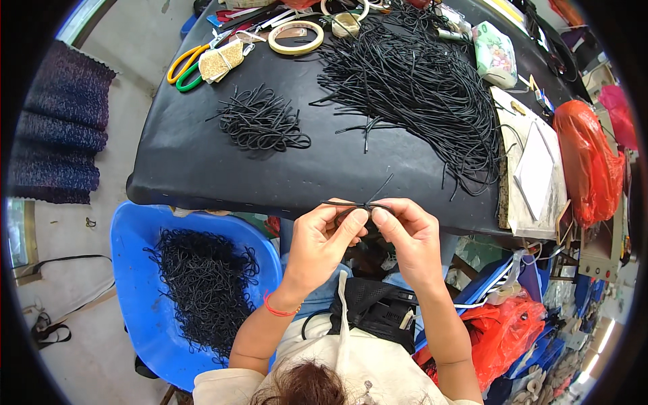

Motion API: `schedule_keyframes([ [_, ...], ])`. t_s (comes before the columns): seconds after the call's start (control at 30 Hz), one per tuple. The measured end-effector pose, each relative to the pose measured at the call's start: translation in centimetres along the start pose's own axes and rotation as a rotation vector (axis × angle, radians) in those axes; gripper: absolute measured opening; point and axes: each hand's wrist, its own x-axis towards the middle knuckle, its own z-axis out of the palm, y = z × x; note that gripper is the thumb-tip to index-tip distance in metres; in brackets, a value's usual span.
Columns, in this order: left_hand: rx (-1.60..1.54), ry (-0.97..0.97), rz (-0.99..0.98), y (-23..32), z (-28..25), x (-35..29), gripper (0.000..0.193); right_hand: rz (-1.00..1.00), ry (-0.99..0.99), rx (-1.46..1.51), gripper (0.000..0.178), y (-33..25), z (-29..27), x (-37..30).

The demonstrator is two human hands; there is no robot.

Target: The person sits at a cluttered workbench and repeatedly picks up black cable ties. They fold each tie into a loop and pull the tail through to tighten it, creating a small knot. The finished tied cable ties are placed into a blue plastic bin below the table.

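Note:
Just off the front edge of the black table, my two hands meet around a thin black cord (365, 204). My left hand (331, 229) pinches it between thumb and fingers, a red band around that wrist. Close beside it, my right hand (406, 228) pinches the same cord, thumb tips nearly touching. The cord crosses at a small knot or loop between the thumbs, and one loose end sticks up toward the table. A large heap of straight black cords (425, 88) covers the back right of the table. A smaller pile of looped black cords (262, 120) lies left of it.
The padded black table (202, 162) is in front of me. Scissors (183, 67), a tape roll (295, 38) and a tissue pack (494, 54) lie on it. A blue tub (128, 270) full of looped cords stands lower left. Red plastic bags (587, 162) are at right.

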Motion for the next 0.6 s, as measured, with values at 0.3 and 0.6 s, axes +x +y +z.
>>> schedule_keyframes([
  [0.3, -0.018, 0.024, -0.026, -0.2, 0.3, -0.1, 0.015, -0.04, -0.042, -0.118, 0.015, 0.3, 0.0, -0.3],
  [0.6, 0.217, 0.145, 0.014, 1.1, -2.2, 1.9, 0.017, -0.059, -0.075, -0.394, 0.02, -0.6, -1.4, 2.0],
])
